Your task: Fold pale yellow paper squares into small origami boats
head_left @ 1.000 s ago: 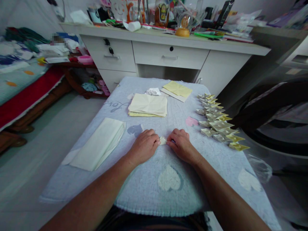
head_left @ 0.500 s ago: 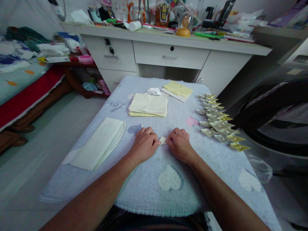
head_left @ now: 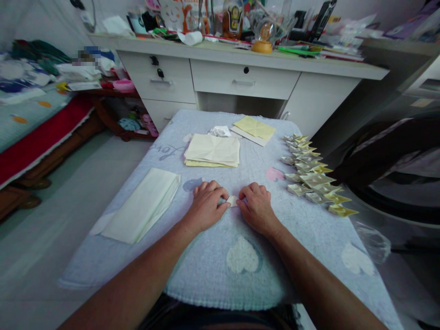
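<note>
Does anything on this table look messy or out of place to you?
Yes, a crumpled white wad, perhaps tissue, lies behind the stack of paper; it looks odd because that paper is flat. A yellow sheet also sits askew over a white sheet. I see nothing spilled.

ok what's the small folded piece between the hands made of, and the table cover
Small folded piece: likely matte paper, from its straight edges and dull look. Table cover: probably soft fabric, perhaps fleece or towelling, from its fuzzy surface.

A white desk (head_left: 220,81) stands against a pale wall (head_left: 364,6) on a grey floor (head_left: 85,169).
</note>
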Action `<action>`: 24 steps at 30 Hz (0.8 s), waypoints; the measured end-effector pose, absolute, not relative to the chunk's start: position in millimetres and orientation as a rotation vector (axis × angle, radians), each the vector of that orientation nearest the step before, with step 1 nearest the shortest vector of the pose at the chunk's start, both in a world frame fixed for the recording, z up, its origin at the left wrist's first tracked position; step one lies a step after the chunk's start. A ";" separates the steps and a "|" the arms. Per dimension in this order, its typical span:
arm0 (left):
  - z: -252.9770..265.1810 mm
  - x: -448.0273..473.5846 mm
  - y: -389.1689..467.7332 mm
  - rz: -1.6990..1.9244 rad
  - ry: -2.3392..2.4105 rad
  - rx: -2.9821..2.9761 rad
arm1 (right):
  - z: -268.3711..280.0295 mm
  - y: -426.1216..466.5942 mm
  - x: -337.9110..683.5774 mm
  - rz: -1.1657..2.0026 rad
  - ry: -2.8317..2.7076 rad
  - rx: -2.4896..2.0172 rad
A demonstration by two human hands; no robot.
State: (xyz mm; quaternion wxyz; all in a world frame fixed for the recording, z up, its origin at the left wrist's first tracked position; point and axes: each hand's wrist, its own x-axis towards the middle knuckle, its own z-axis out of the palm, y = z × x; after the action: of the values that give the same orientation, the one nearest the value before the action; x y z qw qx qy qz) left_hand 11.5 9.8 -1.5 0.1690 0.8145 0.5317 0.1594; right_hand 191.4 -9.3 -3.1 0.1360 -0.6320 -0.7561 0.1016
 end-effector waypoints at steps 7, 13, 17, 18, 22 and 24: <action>1.7 12.5 12.6 0.513 1.400 2.221 | -3.7 -9.5 192.9 0.349 -2.197 -1.751; 1.3 12.0 12.5 0.596 1.244 2.191 | 2.5 -11.9 197.0 0.443 -2.223 -1.614; -1.0 11.6 12.7 0.673 1.194 2.096 | 5.4 -12.0 197.1 0.494 -2.209 -1.563; -1.5 11.6 12.7 0.693 1.188 2.062 | 5.6 -11.9 196.8 0.501 -2.205 -1.557; -0.6 12.1 13.0 0.715 1.165 1.995 | 5.1 -11.7 196.6 0.529 -2.195 -1.530; 1.2 11.9 13.7 0.705 1.149 1.978 | 4.8 -11.9 197.9 0.559 -2.186 -1.490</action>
State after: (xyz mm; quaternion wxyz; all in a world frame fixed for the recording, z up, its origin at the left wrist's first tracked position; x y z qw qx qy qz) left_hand 11.9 13.7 1.2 0.3652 0.7692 0.4469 0.2744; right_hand 197.9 -11.9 4.8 0.2171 -0.5380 -0.7891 0.2019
